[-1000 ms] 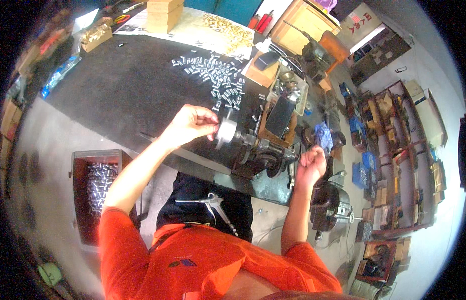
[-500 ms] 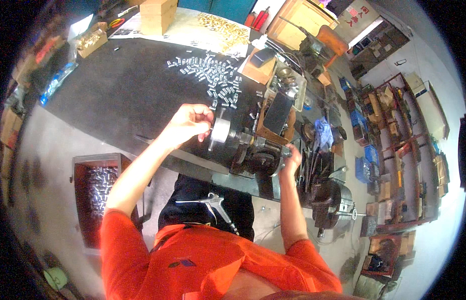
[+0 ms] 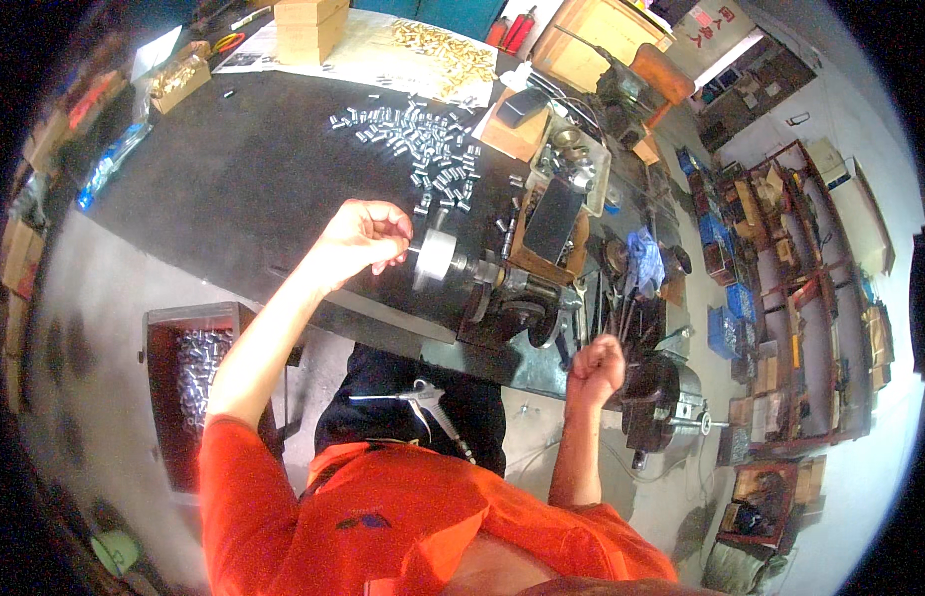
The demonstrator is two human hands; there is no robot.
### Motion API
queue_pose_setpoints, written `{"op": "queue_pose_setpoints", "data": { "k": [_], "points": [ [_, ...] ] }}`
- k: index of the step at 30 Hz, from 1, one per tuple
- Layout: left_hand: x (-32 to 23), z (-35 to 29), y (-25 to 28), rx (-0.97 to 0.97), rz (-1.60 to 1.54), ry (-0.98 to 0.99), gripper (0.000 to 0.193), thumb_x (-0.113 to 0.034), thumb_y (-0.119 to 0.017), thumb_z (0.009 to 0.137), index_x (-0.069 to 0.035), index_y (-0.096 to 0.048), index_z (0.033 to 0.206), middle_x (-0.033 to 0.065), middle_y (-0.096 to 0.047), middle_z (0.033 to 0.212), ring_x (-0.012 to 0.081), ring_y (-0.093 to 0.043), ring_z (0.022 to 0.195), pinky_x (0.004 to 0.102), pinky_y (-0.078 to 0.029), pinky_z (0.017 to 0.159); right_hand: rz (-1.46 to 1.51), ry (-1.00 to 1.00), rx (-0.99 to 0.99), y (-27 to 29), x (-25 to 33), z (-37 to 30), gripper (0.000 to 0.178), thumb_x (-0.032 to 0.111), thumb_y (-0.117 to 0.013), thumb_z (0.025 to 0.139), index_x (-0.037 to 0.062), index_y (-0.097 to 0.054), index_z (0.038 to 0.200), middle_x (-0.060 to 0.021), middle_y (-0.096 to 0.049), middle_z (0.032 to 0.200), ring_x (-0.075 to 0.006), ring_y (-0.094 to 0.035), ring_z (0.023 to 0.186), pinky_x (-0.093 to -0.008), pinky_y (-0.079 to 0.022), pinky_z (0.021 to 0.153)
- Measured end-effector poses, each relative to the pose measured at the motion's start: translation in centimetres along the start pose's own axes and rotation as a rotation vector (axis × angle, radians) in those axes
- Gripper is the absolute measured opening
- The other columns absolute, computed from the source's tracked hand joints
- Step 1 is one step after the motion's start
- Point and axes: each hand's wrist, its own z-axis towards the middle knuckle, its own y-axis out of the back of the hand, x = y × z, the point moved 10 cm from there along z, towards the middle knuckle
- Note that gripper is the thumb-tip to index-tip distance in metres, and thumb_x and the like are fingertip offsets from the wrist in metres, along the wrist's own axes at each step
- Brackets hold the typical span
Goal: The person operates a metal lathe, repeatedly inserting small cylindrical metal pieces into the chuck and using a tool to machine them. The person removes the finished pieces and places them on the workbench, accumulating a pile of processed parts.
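Left hand [image 3: 368, 238]: thumb and forefinger pressed together, just left of the bright metal cylinder [image 3: 438, 255] on the bench fixture [image 3: 522, 308]; whether they pinch a piece cannot be told. Right hand [image 3: 595, 370]: fingers curled, apart from the fixture. Status: work at the cylinder appears under way. Small metal pieces [image 3: 438, 149] lie beyond the left fingertips; a box [image 3: 164, 457] below-left of them holds more; which batch is finished is unclear.

Right of the left fingers [image 3: 396, 223] sits the drum [image 3: 438, 256]; beyond them, loose cylinders [image 3: 446, 187] lie on the bench [image 3: 234, 159]; lower left, a crate [image 3: 164, 372].
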Motion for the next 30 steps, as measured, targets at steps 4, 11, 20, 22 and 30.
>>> {"op": "queue_pose_setpoints", "data": {
  "k": [4,11,20,22,30],
  "points": [
    [-0.9,-1.1,2.3,-0.129,-0.028,-0.061,0.009,-0.002,-0.056,0.070,0.001,-0.054,0.078,0.0044,-0.054,0.063,0.0079,-0.051,0.051,0.0171,-0.038,0.039,-0.217,-0.175,-0.061,3.0,-5.9,2.3,0.014,0.017,-0.047,0.078,0.0042,-0.051,0.074,0.0026,-0.038,0.053,-0.0074,-0.031,0.042,-0.0208,-0.020,0.036],
    [-0.6,-10.4,9.6,-0.329,0.380,0.133,0.004,-0.002,-0.052,0.071,-0.002,-0.052,0.074,0.0017,-0.051,0.059,0.0066,-0.048,0.048,0.0184,-0.037,0.038,-0.449,0.184,0.000,-2.3,-1.4,10.3,0.018,0.018,-0.045,0.083,0.0052,-0.057,0.079,0.0032,-0.045,0.059,-0.0069,-0.040,0.049,-0.0207,-0.030,0.044],
    [3.3,-26.6,16.7,-0.401,1.438,0.393,0.011,-0.009,-0.055,0.066,-0.001,-0.058,0.072,0.0191,-0.056,0.064,0.0354,-0.055,0.062,0.0397,-0.043,0.057,-0.111,0.174,0.182,-3.9,3.2,0.5,0.020,0.023,-0.049,0.078,0.0040,-0.046,0.072,0.0042,-0.028,0.052,-0.0044,-0.025,0.041,-0.0195,-0.019,0.035],
    [0.8,-21.5,13.8,-0.468,1.290,0.258,0.011,-0.009,-0.055,0.066,0.000,-0.057,0.072,0.0202,-0.055,0.066,0.0342,-0.056,0.063,0.0392,-0.044,0.057,-0.075,0.070,0.143,-1.8,0.9,-0.3,0.019,0.017,-0.043,0.083,0.0025,-0.051,0.072,0.0021,-0.034,0.049,-0.0058,-0.027,0.038,-0.0199,-0.021,0.032],
    [4.1,4.4,4.9,-0.096,1.132,-0.144,0.028,-0.013,-0.058,0.069,0.000,-0.058,0.094,0.0170,-0.060,0.072,0.0297,-0.060,0.067,0.0350,-0.046,0.060,-0.206,-0.147,-0.115,3.3,-6.5,3.9,0.012,0.012,-0.043,0.079,0.0070,-0.053,0.078,0.0045,-0.035,0.053,-0.0056,-0.027,0.041,-0.0202,-0.020,0.038]
  ]
}}
